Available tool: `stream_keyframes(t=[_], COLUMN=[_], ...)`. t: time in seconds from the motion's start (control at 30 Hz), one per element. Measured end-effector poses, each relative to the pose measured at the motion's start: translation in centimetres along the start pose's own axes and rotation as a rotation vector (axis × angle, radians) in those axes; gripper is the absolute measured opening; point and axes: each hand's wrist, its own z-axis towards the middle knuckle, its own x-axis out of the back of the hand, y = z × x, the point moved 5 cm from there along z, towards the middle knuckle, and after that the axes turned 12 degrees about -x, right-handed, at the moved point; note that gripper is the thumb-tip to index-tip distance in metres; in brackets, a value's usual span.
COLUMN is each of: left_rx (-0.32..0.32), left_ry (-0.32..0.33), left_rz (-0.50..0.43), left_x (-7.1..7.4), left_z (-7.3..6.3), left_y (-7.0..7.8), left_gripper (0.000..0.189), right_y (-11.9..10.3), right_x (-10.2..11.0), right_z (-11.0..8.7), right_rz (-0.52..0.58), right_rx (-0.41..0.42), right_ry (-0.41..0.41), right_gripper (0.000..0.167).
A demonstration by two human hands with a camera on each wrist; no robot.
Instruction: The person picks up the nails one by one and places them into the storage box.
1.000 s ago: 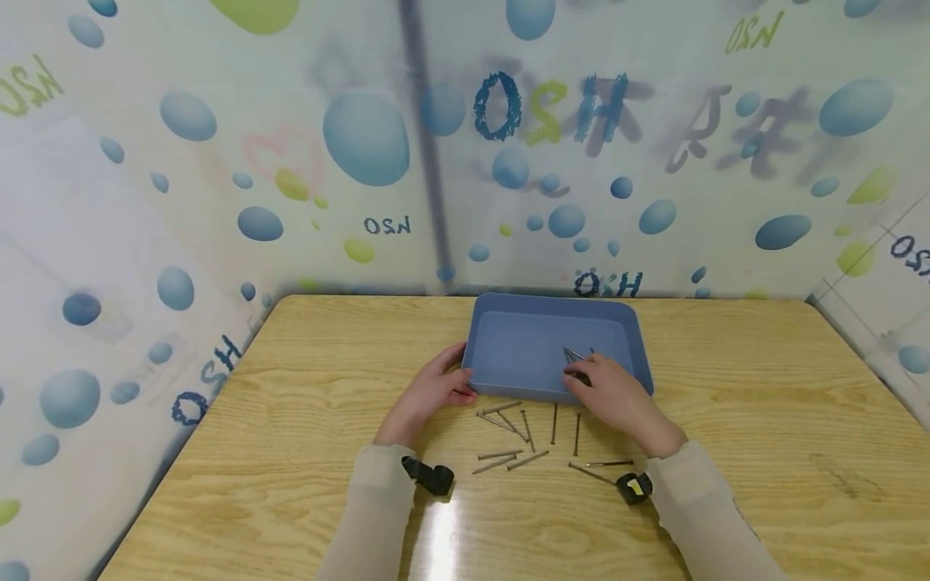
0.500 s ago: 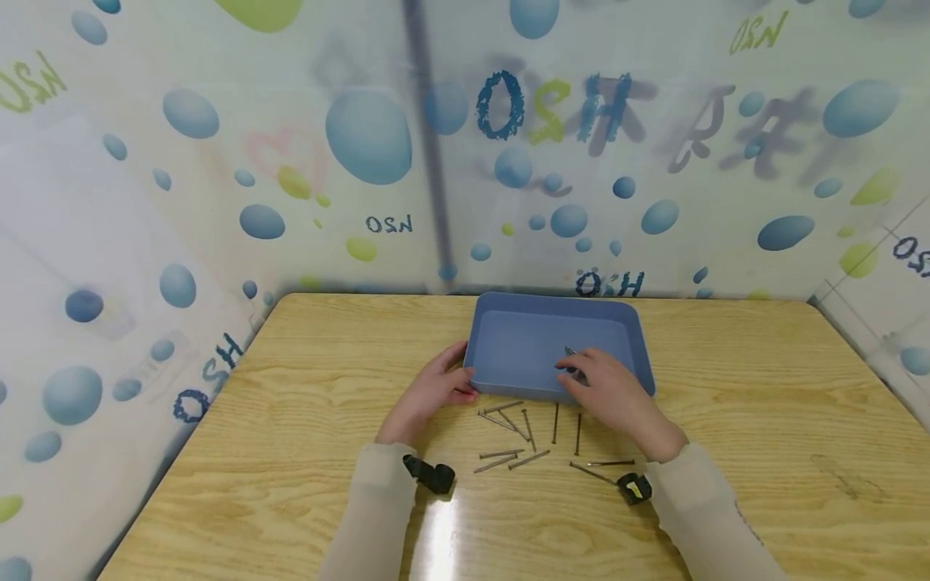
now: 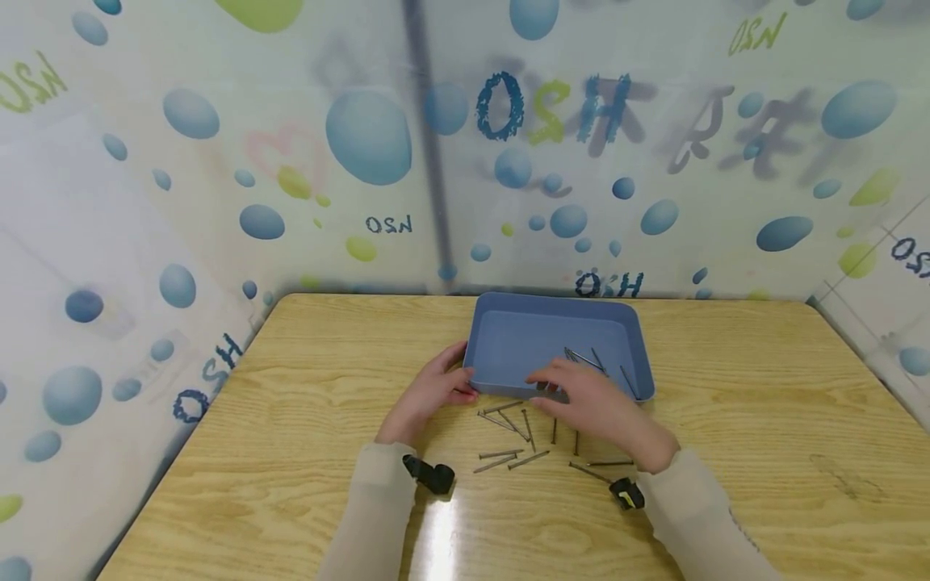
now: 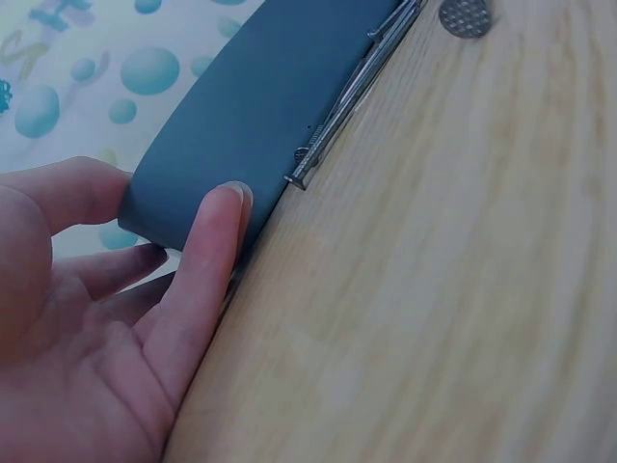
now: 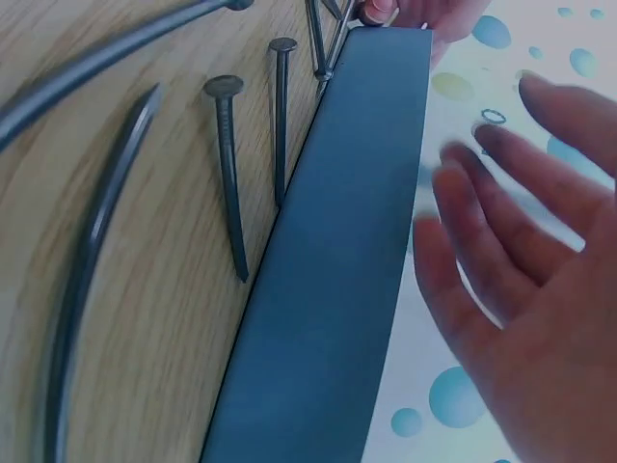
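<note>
My left hand (image 3: 432,387) holds the blue tray (image 3: 534,301) at its near left corner. In the left wrist view, one digit (image 4: 207,256) lies against the tray's front wall (image 4: 246,125), and others sit round the corner. Over the tray's front rim hovers my right hand (image 3: 592,399), its fingers (image 5: 525,183) loosely spread and nothing between them in the right wrist view. Several nails (image 3: 587,360) lie inside the tray at its right end. More nails lie on the table before the tray, among them a pair (image 5: 228,178) near the front wall.
The wooden table (image 3: 763,387) extends to both sides of the tray. Loose nails (image 3: 501,454) are spread between my forearms, one of them (image 3: 590,472) near the right wrist camera (image 3: 626,493). A patterned curtain (image 3: 450,161) hangs behind the table.
My right hand has let go of nails inside the tray's right end, where they now show. It has moved left and toward the front rim. The left hand stays put.
</note>
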Motion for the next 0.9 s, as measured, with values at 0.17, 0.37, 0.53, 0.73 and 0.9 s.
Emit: stream_keyframes(t=[0.17, 0.37, 0.53, 0.73, 0.9], left_rx=[0.002, 0.002, 0.007, 0.018, 0.015], left_ry=[-0.031, -0.063, -0.06, -0.05, -0.05], left_rz=[-0.018, -0.018, -0.022, -0.016, -0.01], left_x=[-0.2, -0.6, -0.6, -0.5, -0.6], left_z=[-0.3, -0.9, -0.9, -0.9, -0.9], left_y=[0.8, 2.3, 2.3, 2.3, 2.3], left_gripper=[0.057, 0.058, 0.057, 0.057, 0.058], right_y=[-0.6, -1.0, -1.2, -1.1, -1.0], right_x=[-0.7, -1.7, -2.5, -3.1, -3.3], right_z=[-0.1, -0.3, -0.4, -0.5, -0.5], right_rz=[-0.032, -0.059, -0.05, -0.122, -0.156], right_rx=[0.044, 0.043, 0.039, 0.026, 0.035], right_ry=[-0.082, -0.174, -0.247, -0.233, -0.234], right_gripper=[0.031, 0.032, 0.038, 0.04, 0.038])
